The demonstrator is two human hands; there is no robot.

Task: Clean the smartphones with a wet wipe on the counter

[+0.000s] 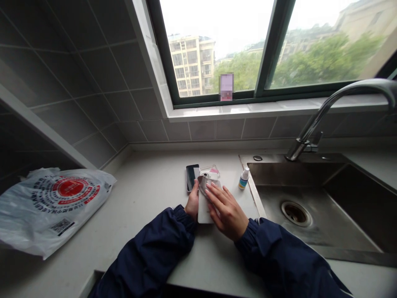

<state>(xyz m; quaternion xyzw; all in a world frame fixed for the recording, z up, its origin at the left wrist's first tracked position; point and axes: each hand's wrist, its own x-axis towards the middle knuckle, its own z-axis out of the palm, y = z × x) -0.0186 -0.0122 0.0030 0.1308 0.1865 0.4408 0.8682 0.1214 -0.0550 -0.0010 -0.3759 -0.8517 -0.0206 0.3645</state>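
My left hand point(192, 203) grips a white smartphone point(204, 214) by its left edge, back side up with the camera at the far end. Over the upper part of its back lies a thin grey cloth point(203, 183). My right hand point(228, 210) presses that cloth against the phone, fingers stretched along it and thumb partly hidden. Just beyond the phone is a clear phone case point(214, 169), partly covered. Another phone point(192, 176) with a dark screen rests left of it on the counter. A small spray bottle point(243, 181) with a white cap stands upright to the right.
On the right a steel sink point(252, 186) with a curved chrome faucet point(313, 120) is set into the white counter point(149, 194). A white plastic bag point(58, 207) with red print lies at the left. Behind are a tiled wall and a window with a pink item point(226, 87) on it.
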